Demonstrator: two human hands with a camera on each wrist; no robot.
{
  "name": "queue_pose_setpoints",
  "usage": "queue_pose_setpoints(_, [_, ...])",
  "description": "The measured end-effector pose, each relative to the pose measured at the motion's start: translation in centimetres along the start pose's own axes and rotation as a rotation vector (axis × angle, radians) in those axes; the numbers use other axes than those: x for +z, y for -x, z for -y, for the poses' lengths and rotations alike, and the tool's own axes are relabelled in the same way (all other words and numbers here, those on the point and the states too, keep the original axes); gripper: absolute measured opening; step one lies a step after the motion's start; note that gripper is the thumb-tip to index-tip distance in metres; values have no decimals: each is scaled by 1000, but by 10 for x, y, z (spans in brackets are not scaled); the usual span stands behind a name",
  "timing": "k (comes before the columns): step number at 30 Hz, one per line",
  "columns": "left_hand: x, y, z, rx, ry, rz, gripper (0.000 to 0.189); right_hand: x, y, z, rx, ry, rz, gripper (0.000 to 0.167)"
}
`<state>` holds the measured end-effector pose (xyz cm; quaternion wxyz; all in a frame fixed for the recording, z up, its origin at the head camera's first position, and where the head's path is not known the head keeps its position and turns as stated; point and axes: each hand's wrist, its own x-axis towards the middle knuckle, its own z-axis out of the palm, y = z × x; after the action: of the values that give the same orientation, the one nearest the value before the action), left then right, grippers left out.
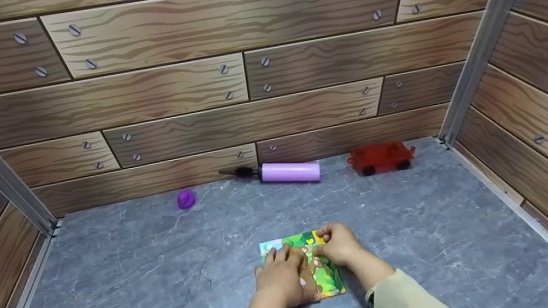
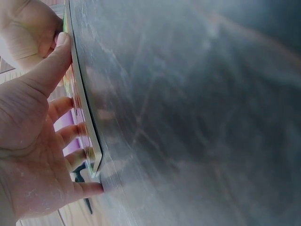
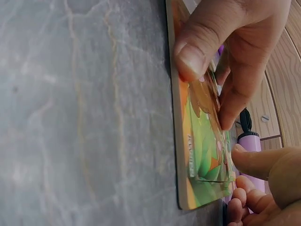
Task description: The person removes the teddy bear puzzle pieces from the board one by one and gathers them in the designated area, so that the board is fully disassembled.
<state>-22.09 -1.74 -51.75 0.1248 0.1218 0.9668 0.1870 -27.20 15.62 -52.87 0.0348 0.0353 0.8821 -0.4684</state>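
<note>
A colourful jigsaw puzzle board point(image 1: 330, 281), with green leaves and a brown figure in an orange-edged frame, lies flat on the floor. My left hand point(image 1: 281, 280) rests on its left part with fingers spread; in the left wrist view, the thumb point(image 2: 56, 61) lies at the near edge. My right hand point(image 1: 341, 246) grips the board at its far right corner, fingers curled there and thumb on the picture. In the right wrist view, the right hand point(image 3: 268, 188) is beside a seam between pieces. Whether it pinches a single piece is hidden.
Along the back wall lie a purple rubber duck point(image 1: 186, 199), a lilac hand pump point(image 1: 290, 172) with a black nozzle, and a red toy wagon point(image 1: 382, 157) with black wheels. Wood-patterned walls point(image 1: 233, 24) enclose the grey marbled floor point(image 1: 125, 285).
</note>
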Motion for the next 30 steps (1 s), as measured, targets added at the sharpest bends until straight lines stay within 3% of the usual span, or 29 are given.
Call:
queue_pose_setpoints(10, [3, -1, 1, -2, 12, 1, 94, -6, -1, 2, -56, -27, 3, 16])
queue_pose_setpoints(14, [-1, 1, -1, -3, 0, 9, 94, -9, -1, 1, -71, -44, 22, 22])
queue_pose_setpoints(21, [-2, 4, -2, 3, -2, -6, 93, -10, 0, -2, -114, -35, 76, 47])
queue_pose_setpoints(30, [-3, 5, -2, -4, -5, -9, 91, -9, 0, -8, -212, 6, 72, 45])
